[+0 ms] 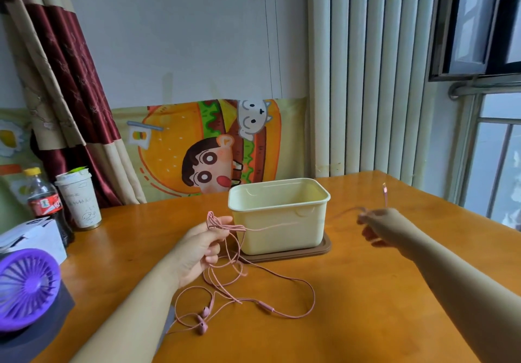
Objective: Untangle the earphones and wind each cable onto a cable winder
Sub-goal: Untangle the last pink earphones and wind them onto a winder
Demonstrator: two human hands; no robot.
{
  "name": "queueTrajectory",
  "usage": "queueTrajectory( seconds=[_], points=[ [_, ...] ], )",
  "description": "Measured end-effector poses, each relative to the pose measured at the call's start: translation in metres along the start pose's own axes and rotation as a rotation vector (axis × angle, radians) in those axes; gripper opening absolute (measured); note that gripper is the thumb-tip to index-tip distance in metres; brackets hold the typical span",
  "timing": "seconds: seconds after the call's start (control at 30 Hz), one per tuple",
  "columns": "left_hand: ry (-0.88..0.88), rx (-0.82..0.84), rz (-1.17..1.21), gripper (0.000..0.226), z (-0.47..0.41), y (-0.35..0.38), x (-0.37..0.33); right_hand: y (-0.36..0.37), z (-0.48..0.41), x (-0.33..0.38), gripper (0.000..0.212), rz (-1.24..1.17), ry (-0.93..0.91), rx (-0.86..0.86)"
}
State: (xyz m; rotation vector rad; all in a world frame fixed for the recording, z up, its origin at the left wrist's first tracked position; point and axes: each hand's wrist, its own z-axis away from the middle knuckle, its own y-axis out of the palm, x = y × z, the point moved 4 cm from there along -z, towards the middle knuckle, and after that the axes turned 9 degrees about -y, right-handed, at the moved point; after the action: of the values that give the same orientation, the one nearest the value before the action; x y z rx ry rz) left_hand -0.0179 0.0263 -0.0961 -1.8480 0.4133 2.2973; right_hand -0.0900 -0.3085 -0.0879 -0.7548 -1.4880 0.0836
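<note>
While the left hand (201, 245) curls its fingers round a bunch of the pink cable (212, 221), the right hand (372, 227), blurred, pinches the same cable close to its plug (384, 190), which sticks up above the fingers. Between the two hands the cable runs nearly straight across the near face of a yellow tub (282, 238), which stands on a brown tray (324, 249) towards the far side of the table (366, 320). From the left hand, tangled loops hang down and spread over the table near the person. The remote (266, 306) lies on the wood in these loops, and the two earbuds (203, 321) lie close together just right of the left forearm. At the table's left edge are a purple fan (25, 286), a white box (31, 238), a cola bottle (45, 204) and a paper cup (80, 199). Behind the table hang a curtain (70, 80) and a cartoon cloth (174, 142).
</note>
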Motion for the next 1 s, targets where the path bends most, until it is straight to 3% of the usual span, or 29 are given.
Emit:
queueTrajectory(
  seconds=[0.1, 0.2, 0.27, 0.33, 0.4, 0.47, 0.57, 0.67, 0.7, 0.83, 1.0],
  points=[
    [0.005, -0.016, -0.051, 0.030, 0.000, 0.006, -0.001, 0.011, 0.005, -0.014, 0.018, 0.377, 0.064, 0.209],
    [0.025, -0.004, -0.122, 0.032, 0.004, 0.016, -0.003, 0.017, 0.014, -0.015, 0.033, 0.668, 0.117, 0.393],
    [0.038, 0.017, -0.163, 0.032, 0.005, 0.021, -0.004, 0.022, 0.021, -0.005, 0.044, 0.892, 0.060, 0.499],
    [0.050, 0.045, -0.193, 0.031, 0.005, 0.028, -0.004, 0.030, 0.026, 0.016, 0.056, 1.020, -0.107, 0.492],
    [0.065, 0.075, -0.207, 0.029, 0.007, 0.036, -0.006, 0.046, 0.035, 0.040, 0.068, 0.831, -0.293, 0.484],
    [0.084, 0.107, -0.230, 0.027, 0.007, 0.047, -0.006, 0.067, 0.050, 0.063, 0.075, 0.464, -0.392, 0.533],
    [0.147, 0.164, -0.319, 0.025, 0.012, 0.061, -0.008, 0.094, 0.066, 0.082, 0.068, 0.137, -0.504, 0.538],
    [0.198, 0.190, -0.402, 0.031, 0.019, 0.061, -0.012, 0.088, 0.066, 0.087, 0.028, 0.034, -0.619, 0.412],
    [0.200, 0.189, -0.410, 0.036, 0.020, 0.058, -0.013, 0.083, 0.063, 0.086, 0.024, 0.015, -0.624, 0.366],
    [0.167, 0.197, -0.309, 0.038, 0.020, 0.044, -0.013, 0.059, 0.048, 0.077, 0.026, -0.091, -0.583, 0.223],
    [0.133, 0.168, -0.411, 0.029, 0.019, 0.049, -0.004, 0.037, 0.039, 0.071, 0.023, -0.201, -0.466, 0.178]
  ],
)
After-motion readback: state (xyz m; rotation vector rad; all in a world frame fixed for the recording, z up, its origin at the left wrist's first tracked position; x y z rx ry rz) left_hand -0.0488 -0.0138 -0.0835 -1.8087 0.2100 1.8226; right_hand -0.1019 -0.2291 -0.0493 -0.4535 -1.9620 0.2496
